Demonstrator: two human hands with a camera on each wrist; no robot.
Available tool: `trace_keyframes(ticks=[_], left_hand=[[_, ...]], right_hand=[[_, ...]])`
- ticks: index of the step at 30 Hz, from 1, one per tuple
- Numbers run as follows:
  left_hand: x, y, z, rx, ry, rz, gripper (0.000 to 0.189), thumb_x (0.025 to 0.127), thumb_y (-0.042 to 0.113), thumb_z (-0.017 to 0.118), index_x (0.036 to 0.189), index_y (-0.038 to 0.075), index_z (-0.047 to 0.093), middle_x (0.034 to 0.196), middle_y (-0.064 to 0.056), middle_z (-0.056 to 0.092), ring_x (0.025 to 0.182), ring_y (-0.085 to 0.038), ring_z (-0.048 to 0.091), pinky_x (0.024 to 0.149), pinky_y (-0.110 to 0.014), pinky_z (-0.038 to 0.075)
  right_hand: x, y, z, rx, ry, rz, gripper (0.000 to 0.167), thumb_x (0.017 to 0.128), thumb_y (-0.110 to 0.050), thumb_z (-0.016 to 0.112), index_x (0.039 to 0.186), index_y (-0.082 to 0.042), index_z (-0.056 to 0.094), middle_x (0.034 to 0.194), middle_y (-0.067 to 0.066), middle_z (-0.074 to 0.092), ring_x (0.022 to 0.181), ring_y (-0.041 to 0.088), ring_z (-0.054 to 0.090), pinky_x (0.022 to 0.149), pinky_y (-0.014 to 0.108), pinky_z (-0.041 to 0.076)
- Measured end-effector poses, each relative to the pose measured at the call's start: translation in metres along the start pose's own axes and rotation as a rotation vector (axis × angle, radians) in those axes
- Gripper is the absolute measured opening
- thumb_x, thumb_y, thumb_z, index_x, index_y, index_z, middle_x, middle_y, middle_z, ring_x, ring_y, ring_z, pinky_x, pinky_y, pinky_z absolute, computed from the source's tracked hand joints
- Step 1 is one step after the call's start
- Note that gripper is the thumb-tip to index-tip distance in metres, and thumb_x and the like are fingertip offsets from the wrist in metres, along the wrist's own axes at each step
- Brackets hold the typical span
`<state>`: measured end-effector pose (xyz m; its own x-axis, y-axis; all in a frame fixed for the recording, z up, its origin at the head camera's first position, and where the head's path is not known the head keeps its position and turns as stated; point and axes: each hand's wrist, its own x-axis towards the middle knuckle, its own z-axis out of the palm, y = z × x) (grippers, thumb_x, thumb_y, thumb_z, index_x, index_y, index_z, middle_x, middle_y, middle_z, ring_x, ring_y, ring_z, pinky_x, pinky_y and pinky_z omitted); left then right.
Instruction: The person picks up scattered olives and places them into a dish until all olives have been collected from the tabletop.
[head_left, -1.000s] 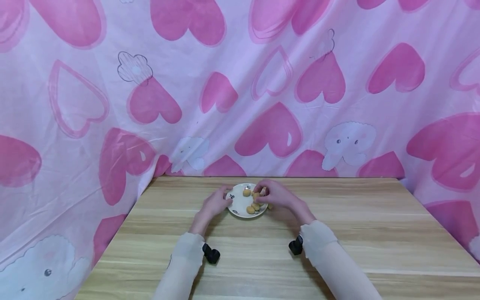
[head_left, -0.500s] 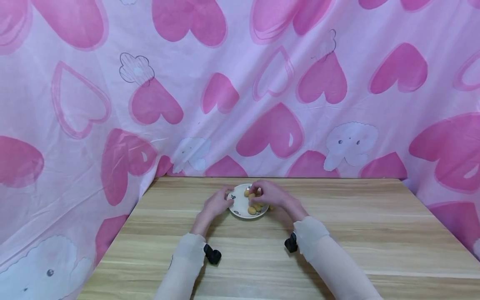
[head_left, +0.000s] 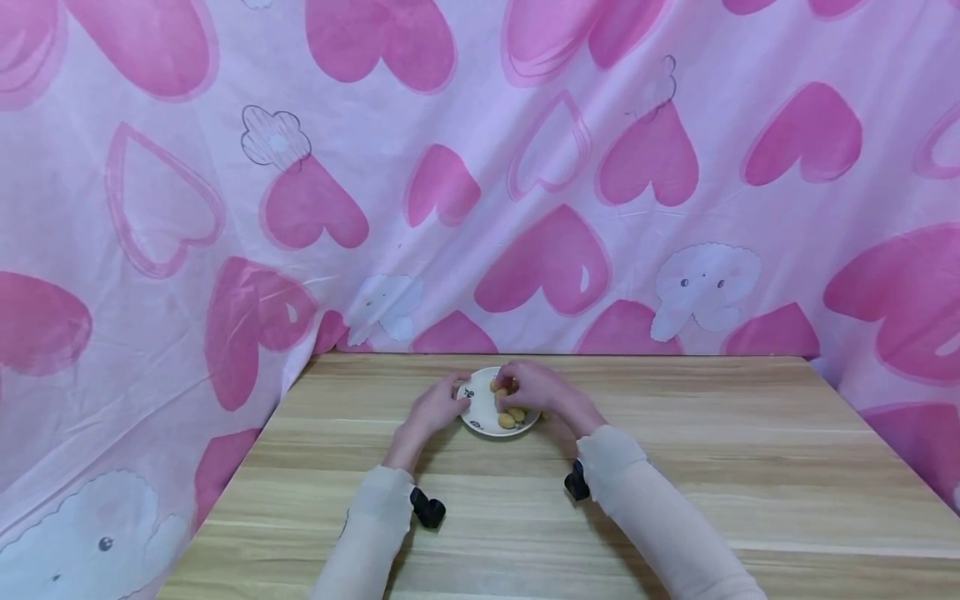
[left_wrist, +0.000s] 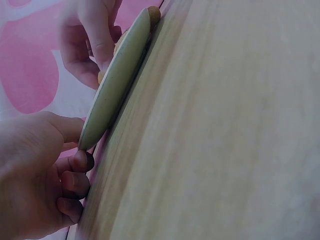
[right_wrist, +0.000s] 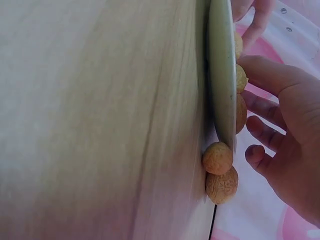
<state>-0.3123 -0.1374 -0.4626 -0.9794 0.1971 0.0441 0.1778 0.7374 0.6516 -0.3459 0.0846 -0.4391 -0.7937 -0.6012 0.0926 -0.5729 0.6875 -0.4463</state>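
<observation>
Here, in the head view, a small white plate (head_left: 480, 408) is seen near the far edge of the wooden table (head_left: 675, 467), about midway along it. The left hand (head_left: 435, 410) is set against the plate's left rim. The right hand (head_left: 543, 387) is curled over the round yellow-brown balls (head_left: 512, 417) lying on the plate; whether one is pinched cannot be told from here.

In the left wrist view, the plate's rim (left_wrist: 117, 82) is touched by the thumb of the left hand (left_wrist: 37, 175), the other fingers being curled beside it on the table — a steadying hold rather than a lift.

In the right wrist view, the right hand (right_wrist: 285, 125) is held loosely curled beside the balls (right_wrist: 239, 77) at the plate's (right_wrist: 222, 75) edge, with no ball clearly gripped. Two more balls (right_wrist: 219, 172) lie on the table, just against the plate's rim.

The balls are judged light, dry and crumbly — best taken by a gentle fingertip pinch. The plate looks stiff, smooth and breakable, best held at its rim.
</observation>
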Motion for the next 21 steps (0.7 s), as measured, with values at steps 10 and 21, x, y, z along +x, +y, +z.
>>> trace_keyframes(ticks=[10,21], left_hand=[[0.001,-0.002,0.002,0.005,0.010,0.004,0.052,0.091,0.020,0.064,0.141,0.015,0.053,0.089,-0.002,0.061,0.077,-0.015,0.054,0.070,-0.032,0.042],[0.003,-0.003,0.003,0.019,0.014,0.000,0.053,0.091,0.021,0.064,0.142,0.015,0.052,0.092,-0.004,0.064,0.082,-0.018,0.058,0.079,-0.039,0.046]], right_hand=[[0.002,-0.002,0.001,-0.051,-0.011,0.018,0.024,0.084,-0.026,0.077,0.107,-0.017,0.072,0.103,-0.003,0.064,0.096,0.016,0.057,0.088,0.033,0.048],[-0.010,0.000,-0.014,0.015,0.049,0.011,0.020,0.090,-0.022,0.072,0.107,-0.011,0.073,0.107,0.001,0.067,0.104,0.022,0.062,0.092,0.039,0.050]])
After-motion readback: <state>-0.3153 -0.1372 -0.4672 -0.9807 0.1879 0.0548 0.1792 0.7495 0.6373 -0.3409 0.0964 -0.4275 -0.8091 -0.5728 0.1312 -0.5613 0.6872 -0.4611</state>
